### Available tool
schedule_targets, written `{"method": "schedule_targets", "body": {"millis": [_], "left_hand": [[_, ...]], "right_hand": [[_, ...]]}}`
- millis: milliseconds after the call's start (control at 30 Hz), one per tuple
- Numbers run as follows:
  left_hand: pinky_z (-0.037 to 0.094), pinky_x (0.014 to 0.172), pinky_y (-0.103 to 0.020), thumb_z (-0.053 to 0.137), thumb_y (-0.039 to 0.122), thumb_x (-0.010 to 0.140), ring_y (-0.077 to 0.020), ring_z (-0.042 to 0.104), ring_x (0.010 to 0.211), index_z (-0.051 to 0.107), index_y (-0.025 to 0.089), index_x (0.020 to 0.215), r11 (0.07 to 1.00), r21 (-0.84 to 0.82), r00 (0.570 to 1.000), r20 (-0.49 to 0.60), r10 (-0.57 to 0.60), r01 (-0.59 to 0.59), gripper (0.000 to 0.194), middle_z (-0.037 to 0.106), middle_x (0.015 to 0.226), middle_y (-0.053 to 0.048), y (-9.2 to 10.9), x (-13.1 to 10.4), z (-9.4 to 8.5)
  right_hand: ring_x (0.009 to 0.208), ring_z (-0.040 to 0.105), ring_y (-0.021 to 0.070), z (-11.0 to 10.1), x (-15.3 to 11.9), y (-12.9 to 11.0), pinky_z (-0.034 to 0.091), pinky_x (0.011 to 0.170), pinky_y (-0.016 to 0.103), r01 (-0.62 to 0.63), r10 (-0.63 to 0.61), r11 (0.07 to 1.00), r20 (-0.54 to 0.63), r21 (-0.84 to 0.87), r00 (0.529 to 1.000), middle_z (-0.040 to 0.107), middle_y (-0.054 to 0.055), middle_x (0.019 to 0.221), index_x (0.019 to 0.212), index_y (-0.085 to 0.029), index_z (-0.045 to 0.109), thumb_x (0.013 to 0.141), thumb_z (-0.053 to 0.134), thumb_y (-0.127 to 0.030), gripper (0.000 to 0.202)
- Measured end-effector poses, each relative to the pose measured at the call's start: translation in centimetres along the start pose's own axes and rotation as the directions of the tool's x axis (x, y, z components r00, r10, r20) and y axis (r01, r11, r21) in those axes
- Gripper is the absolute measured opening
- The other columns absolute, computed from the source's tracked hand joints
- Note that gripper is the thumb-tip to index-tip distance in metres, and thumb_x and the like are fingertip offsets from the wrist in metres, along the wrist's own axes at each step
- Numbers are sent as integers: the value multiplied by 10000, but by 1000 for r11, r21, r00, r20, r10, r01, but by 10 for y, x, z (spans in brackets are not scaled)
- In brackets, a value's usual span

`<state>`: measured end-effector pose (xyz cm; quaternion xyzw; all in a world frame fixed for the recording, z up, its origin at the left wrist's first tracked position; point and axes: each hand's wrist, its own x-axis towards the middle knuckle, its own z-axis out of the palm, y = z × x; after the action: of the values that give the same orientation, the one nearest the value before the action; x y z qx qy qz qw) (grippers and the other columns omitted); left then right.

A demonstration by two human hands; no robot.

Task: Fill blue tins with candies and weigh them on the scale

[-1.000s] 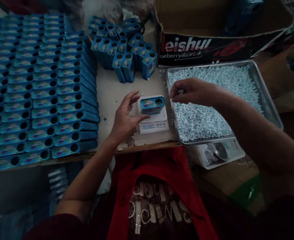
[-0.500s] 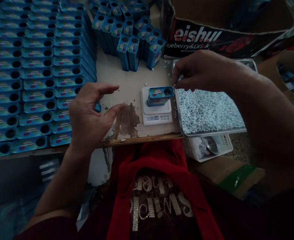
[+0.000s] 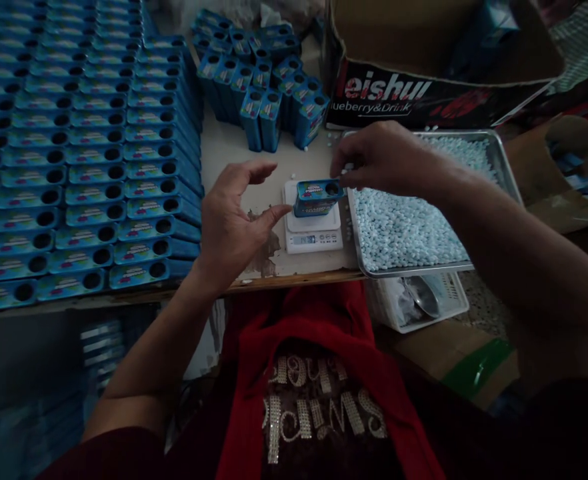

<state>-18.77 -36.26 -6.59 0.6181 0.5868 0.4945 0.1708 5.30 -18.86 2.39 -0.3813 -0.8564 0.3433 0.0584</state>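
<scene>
A blue printed box [image 3: 318, 198] with a round hole in its top stands on the white digital scale [image 3: 315, 241]. Just left of the scale is my left hand [image 3: 237, 223], thumb and fingers apart and nothing between them, the thumb tip near the box. My right hand [image 3: 374, 157] hovers at the box's right end, over the left part of the metal tray [image 3: 437, 268]. Its fingers are pinched together; whatever they hold is too small to make out. Many small pale blue pellets [image 3: 404, 230] lie in the tray.
Rows of blue boxes [image 3: 81, 173] fill the table's left side. More boxes [image 3: 269, 120] stand at the back, beside a black printed carton [image 3: 374, 93]. Below the tray is a white basket [image 3: 439, 319] with a metal scoop [image 3: 421, 297]. Another carton [image 3: 534, 157] is at the right.
My left hand has moved right, close to the box on the scale. The right hand has shifted slightly left towards the box's hole. The view has shifted a little.
</scene>
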Motion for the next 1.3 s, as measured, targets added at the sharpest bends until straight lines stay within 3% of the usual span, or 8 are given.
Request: {"method": "schedule_targets", "body": {"millis": [467,667,767,867,967,1033,1167,1300], "left_hand": [[668,1175,-508,944,504,1004,-318,769,1253,778,326,1404,999,35,995,100,29,-32,467,761,1401,-73,-6,11,7],[677,1144,-528,918,481,1020,-323,774,1253,780,347,1364,995,94,993,118,22,-33,395,765,1406,-63,2,17,3],[668,1141,-539,910,468,1020,-323,766,1251,781,352,1326,988,148,993,113,19,-36,352,779,1383,-49,2,20,-9],[659,1125,-538,877,479,1036,-312,758,1246,772,345,1305,980,200,994,110,1,-23,318,791,1346,-24,-1,23,-22],[651,1101,-545,830,518,1062,-299,747,1234,764,317,1313,974,225,993,110,-43,17,328,789,1335,-10,-1,27,-23],[643,1111,-547,842,514,1046,-298,746,1225,771,306,1306,975,220,991,119,-61,34,340,786,1343,-12,4,31,-16],[637,1170,-512,884,408,994,-287,756,1223,793,297,1283,981,192,984,170,-48,14,323,782,1360,-31,18,39,0],[647,1144,-498,930,386,947,-274,767,1196,807,292,1266,965,262,989,140,-43,5,354,778,1351,-28,19,42,-6]], "right_hand": [[1091,636,426,20,4,6,462,749,460,100,-101,989,0,-108,995,773,96,809,855,-418,875,802,905,-402,63],[952,749,314,13,1,-3,568,913,464,162,-196,928,-68,-335,978,869,65,1068,1099,-289,921,975,784,-348,194],[978,783,325,6,-15,29,577,941,464,-1,-78,890,-156,-455,985,877,92,1048,1114,-215,916,976,747,-222,218],[1025,800,352,16,-46,78,574,881,437,-167,220,795,20,-583,975,884,122,1125,1265,-206,893,906,865,-253,363],[1166,796,363,40,-76,117,573,858,394,-123,245,772,113,-624,963,808,172,1437,1555,-215,752,911,882,-336,668],[1105,804,337,52,-88,130,534,795,364,-125,222,758,73,-640,972,784,177,1449,1544,-214,742,978,784,-348,583],[916,779,287,47,-89,147,488,766,362,-212,228,845,-29,-492,973,847,132,1160,1229,-210,862,989,690,-282,303],[717,667,223,31,-83,168,482,694,359,-334,335,942,-151,32,930,775,71,827,1109,-217,863,981,779,-411,247]]}}
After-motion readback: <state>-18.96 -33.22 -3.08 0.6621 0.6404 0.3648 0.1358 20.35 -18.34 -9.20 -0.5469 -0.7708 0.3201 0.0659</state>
